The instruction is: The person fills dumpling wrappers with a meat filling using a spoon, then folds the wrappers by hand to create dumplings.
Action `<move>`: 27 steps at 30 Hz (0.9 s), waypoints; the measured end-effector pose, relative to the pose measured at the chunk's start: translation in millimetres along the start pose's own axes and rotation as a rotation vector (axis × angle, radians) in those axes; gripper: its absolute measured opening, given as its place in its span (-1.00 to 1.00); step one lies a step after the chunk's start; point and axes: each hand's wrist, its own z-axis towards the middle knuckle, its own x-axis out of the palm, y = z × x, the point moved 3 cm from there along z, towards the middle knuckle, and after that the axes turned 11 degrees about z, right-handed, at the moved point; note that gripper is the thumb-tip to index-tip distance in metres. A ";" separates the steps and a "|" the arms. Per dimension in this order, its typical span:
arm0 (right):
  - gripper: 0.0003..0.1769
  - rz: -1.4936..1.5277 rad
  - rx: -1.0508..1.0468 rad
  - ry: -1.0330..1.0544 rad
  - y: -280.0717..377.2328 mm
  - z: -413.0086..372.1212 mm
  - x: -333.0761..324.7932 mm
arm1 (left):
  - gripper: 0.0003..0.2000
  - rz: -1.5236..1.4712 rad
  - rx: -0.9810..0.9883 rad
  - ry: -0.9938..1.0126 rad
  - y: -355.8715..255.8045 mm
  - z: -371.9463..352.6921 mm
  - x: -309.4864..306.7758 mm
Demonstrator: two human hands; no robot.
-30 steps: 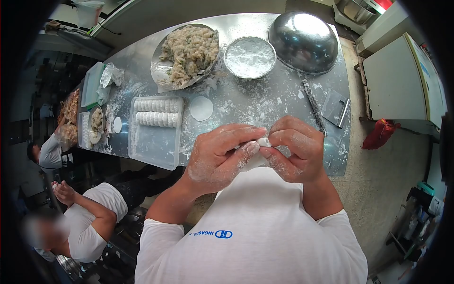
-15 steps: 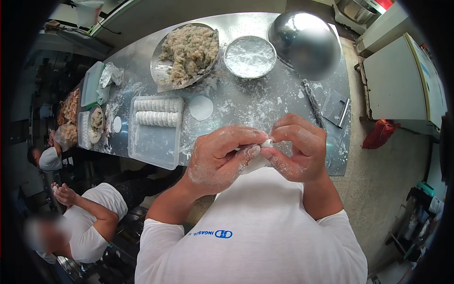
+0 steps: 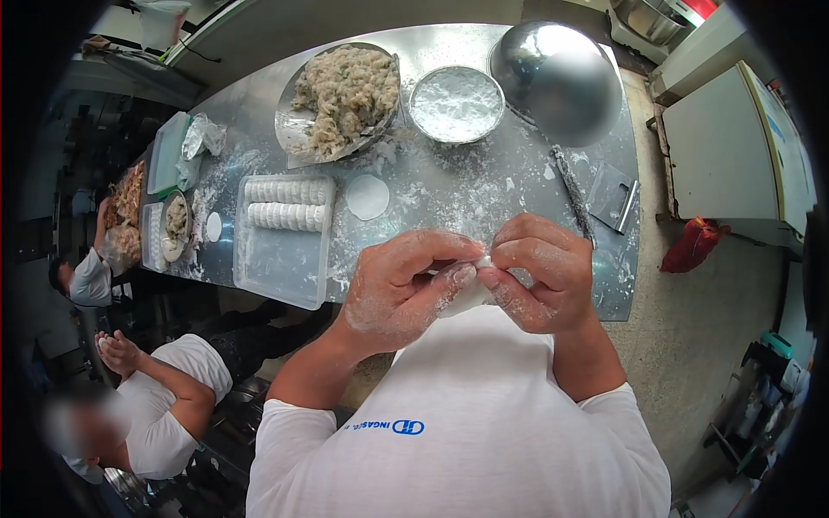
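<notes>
Both hands meet over the table's near edge, dusted with flour. My left hand [image 3: 410, 289] pinches a small piece of white dough [image 3: 465, 299], whose lower part shows beneath the fingers. My right hand [image 3: 544, 274] pinches the same dough's upper edge, fingertips touching those of the left. What the dough encloses is hidden. Left of my hands lies a round dough wrapper [image 3: 368, 198]. Beside it a clear plastic tray [image 3: 281, 269] holds two rows of white dumplings [image 3: 287, 217] at its far end.
A platter of chopped filling [image 3: 350, 95], a bowl of flour [image 3: 457, 104] and a shiny metal bowl [image 3: 557, 82] stand farther back on the steel table [image 3: 449, 186]. A metal scraper [image 3: 613, 198] lies right. Two other people are at the left.
My right fingertips have closed in against the left ones, covering the dough's upper edge. At the far left, a co-worker's arm has moved up towards the orange food.
</notes>
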 end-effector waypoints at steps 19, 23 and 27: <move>-0.37 1.309 0.670 -0.430 -94.5 -56.8 41.0 | -0.65 0.055 -0.315 -0.066 61.9 45.6 20.2; -0.43 1.466 0.865 -0.515 -119.5 -77.3 52.2 | -0.53 -0.052 -0.403 -0.033 104.4 31.1 27.7; -0.49 1.318 0.822 -0.480 -115.9 -71.8 56.3 | -0.47 -0.129 -0.325 -0.048 105.9 22.1 33.4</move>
